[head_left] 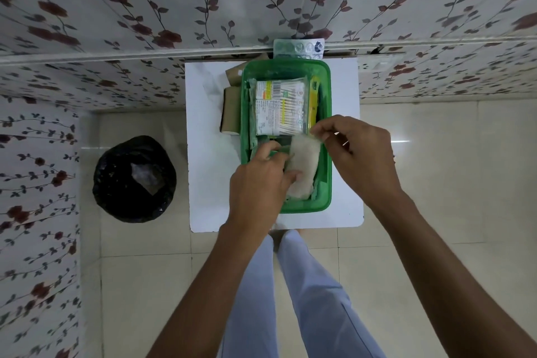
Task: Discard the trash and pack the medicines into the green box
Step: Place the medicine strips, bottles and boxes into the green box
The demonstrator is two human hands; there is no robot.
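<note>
A green box sits on a small white table. Inside it lie a clear pack of cotton swabs, a yellow packet along the right wall and a white gauze pad at the near end. My left hand rests over the box's near left corner with its thumb and fingers on the gauze pad. My right hand pinches the pad's upper right corner above the box.
A black-lined trash bin stands on the floor left of the table. Brown cardboard pieces lie on the table left of the box. The box's green lid leans against the floral wall behind.
</note>
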